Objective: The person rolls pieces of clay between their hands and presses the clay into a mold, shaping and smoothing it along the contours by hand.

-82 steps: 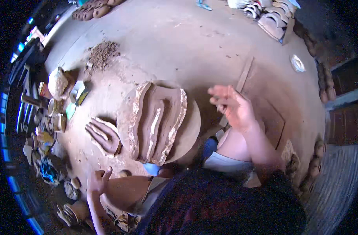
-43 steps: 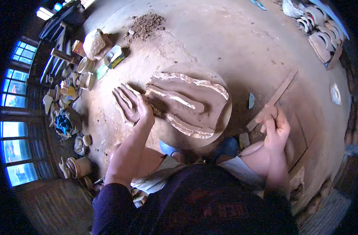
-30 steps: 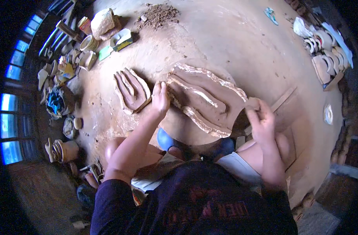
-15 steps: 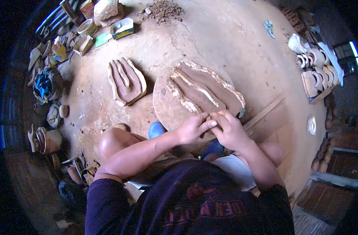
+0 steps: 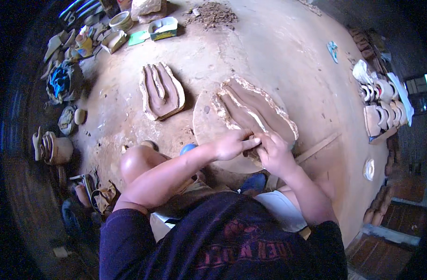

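Observation:
My left hand (image 5: 236, 145) and my right hand (image 5: 275, 155) meet at the near end of a large plaster mould (image 5: 265, 91) lined with brown clay. Fingers of both hands are bent inward and pressed together, the left thumb reaching toward the right fingers. What they pinch is hidden. The mould has a rough whitish rim and a long pale ridge down its middle. It lies on a round board (image 5: 205, 123) in front of my knees. Further left on the floor is a smaller mould (image 5: 163, 108) of like shape, also clay-lined, touched by neither hand.
A wooden strip (image 5: 318, 148) lies right of the board. Crumbled clay (image 5: 212, 15) is heaped at the far side, near a small box (image 5: 163, 29) and a bowl (image 5: 121, 21). Curved mould pieces (image 5: 384, 116) are stacked at right; a pot (image 5: 59, 148) stands at left.
The view has shifted, so the surroundings sit further right. My hands stay together at the mould's near end; the left hand's fingers have straightened a little and its thumb points more to the right.

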The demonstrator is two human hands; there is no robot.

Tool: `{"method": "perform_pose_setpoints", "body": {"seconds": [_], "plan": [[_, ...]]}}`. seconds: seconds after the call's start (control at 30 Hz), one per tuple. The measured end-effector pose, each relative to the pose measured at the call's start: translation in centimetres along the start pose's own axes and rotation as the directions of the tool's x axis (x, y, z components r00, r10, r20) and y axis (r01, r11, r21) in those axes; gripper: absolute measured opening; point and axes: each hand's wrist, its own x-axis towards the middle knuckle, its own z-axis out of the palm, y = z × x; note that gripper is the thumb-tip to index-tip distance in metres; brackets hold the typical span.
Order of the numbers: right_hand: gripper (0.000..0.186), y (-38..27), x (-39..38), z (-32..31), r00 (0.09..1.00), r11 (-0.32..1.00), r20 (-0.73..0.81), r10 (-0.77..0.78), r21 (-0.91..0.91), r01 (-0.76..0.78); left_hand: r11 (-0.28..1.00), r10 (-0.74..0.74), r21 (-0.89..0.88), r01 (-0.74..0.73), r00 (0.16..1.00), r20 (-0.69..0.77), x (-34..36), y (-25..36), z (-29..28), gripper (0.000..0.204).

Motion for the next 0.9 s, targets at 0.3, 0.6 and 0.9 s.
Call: {"method": "perform_pose_setpoints", "body": {"seconds": [0.3, 0.6, 0.9], "plan": [[0.028, -0.4, 1.4, 2.0, 0.947, 0.832, 0.029, 0.32, 0.469, -0.296, 0.992, 0.118, -0.033, -0.12, 0.991, -0.063, 0.3, -2.6, -1.1, 0.049], [0.02, 0.1, 7.1, 3.1, 0.905, 0.869, -0.146, 0.399, 0.375, -0.322, 0.989, 0.147, 0.093, -0.117, 0.637, -0.757, 2.5, -5.1, -8.1, 0.044], [0.028, 1.8, 14.5, 7.5, 0.94, 0.927, -0.114, 0.322, 0.241, -0.289, 0.963, 0.151, 0.238, 0.123, 0.483, -0.862, 4.5, -10.3, -11.3, 0.046]]}}
